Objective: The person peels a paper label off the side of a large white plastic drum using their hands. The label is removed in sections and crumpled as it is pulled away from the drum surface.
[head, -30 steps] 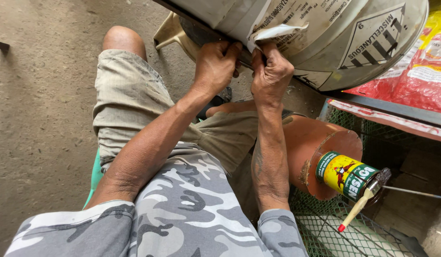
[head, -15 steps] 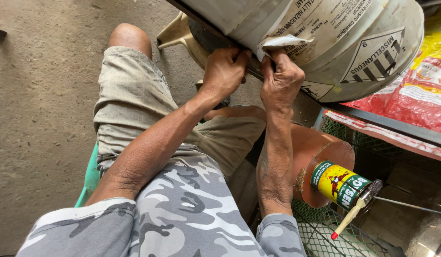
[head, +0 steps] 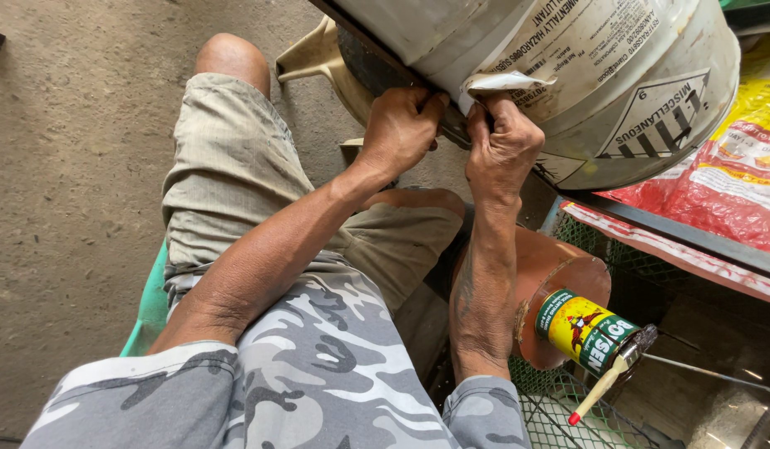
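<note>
person sits on a green stool (head: 150, 309), knees apart, a big white drum (head: 568, 75) tipped on its side up in front of them. right hand (head: 503, 150) has thumb and fingertips pinched tight on a loose flap (head: 505, 81) of the drum's paper label, which is curled up off the wall just by the dark rim band (head: 377, 71). left hand (head: 397, 131) is closed over that rim band, fingers curled around its edge, bracing the drum; whether it also grips a tool under the palm, cannot tell.

doing it well, as i'd judge it: keep the pinch low, right at the line where the paper is stuck, and pull back flat along the drum wall, not straight out, so the flap comes as one sheet instead of tearing. the left hand should hold hard, since the drum looks only propped and could roll. slow even pull; re-grip closer to the stuck line as more comes free.

watch the elbow: an open glue can (head: 591, 331) with a brush (head: 605, 384) in it sits just beside the right forearm, on a brown clay-coloured pot (head: 560, 274) over wire mesh (head: 568, 416). red and yellow sacks (head: 726, 183) lie on a shelf under the drum's far end, well out of the way.
</note>
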